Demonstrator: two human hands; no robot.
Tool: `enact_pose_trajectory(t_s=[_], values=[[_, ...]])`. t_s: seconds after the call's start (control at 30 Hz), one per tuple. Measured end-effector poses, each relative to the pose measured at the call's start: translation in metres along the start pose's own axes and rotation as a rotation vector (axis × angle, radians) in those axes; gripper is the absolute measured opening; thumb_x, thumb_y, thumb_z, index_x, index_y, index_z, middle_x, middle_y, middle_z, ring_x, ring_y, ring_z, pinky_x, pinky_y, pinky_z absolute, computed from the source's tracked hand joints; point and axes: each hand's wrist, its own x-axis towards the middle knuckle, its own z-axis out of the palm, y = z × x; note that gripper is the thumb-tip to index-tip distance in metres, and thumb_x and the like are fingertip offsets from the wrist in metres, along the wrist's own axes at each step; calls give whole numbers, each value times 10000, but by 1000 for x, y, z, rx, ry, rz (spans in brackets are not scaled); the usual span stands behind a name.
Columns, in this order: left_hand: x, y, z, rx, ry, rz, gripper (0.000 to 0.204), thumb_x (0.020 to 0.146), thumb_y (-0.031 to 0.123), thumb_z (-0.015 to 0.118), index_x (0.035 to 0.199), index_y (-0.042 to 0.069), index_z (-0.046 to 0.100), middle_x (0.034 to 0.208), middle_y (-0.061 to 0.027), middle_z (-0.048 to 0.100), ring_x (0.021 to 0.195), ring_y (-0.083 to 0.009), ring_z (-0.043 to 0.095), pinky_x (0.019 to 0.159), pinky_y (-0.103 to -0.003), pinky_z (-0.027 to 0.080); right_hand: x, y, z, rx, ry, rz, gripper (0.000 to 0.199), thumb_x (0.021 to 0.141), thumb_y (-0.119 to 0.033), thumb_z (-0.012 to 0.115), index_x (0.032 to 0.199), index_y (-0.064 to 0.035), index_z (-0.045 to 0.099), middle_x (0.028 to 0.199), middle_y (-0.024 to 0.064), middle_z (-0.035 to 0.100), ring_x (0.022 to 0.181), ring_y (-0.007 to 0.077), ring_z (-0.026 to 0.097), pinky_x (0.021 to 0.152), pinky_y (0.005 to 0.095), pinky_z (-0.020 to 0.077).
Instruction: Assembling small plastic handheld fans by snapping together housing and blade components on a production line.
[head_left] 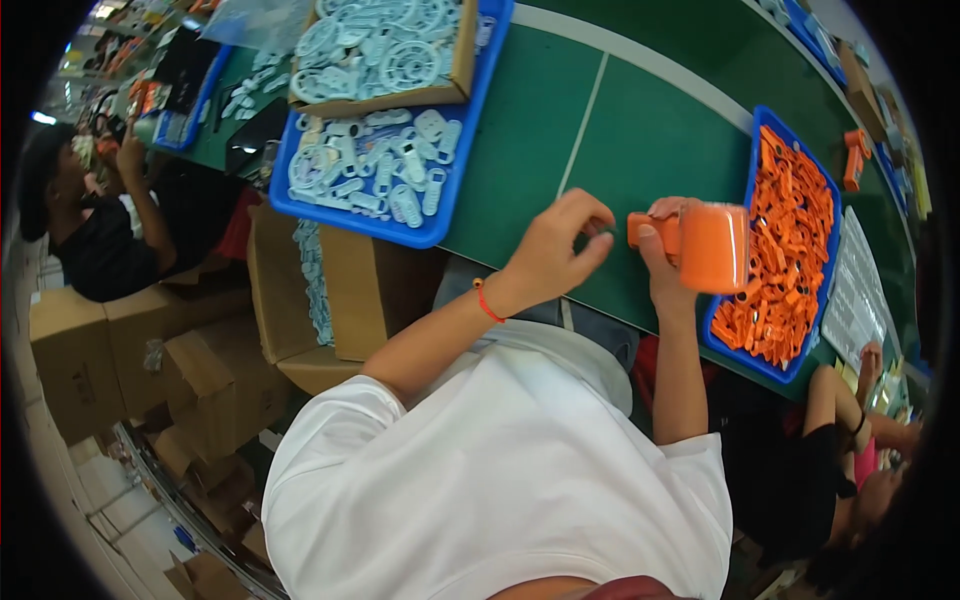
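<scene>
My right hand [664,262] is closed round an orange plastic piece with a wide cup-shaped end [715,248] and a narrower block-like end that sticks out to the left. The thumb presses on its narrow part, and the piece is held above the green table. Just left of it, my left hand [556,248] is curled with thumb and forefinger tips close together in a pinch. Whatever is between those tips is too small to make out. A small gap separates the two hands.
Right of my hands lies a blue tray [712,335] heaped with small orange parts. Another blue tray [425,236], with pale blue parts and a cardboard box [380,106], stands at left. Open cartons [375,290] stand beside me. Co-workers sit on both sides.
</scene>
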Motion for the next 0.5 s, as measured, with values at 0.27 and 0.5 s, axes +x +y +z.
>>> enact_pose_trajectory(t_s=[0.27, 0.5], values=[[-28, 37, 11, 268, -93, 887, 75, 681, 69, 622, 747, 71, 586, 641, -24, 544, 564, -167, 546, 538, -296, 447, -3, -1, 4, -543, -139, -102, 254, 808, -137, 642, 996, -50, 496, 892, 53, 525, 832, 179, 547, 729, 326, 456], [10, 40, -10, 802, -137, 441, 408, 672, 234, 681, 1036, 70, 593, 1054, -50, 554, 1085, -226, 476, 924, -422, 339, -4, -27, -13, -1001, -452, -123, 609, 670, -79, 669, 1239, -47, 453, 1139, 114, 509, 1074, 292, 470, 890, 374, 367]])
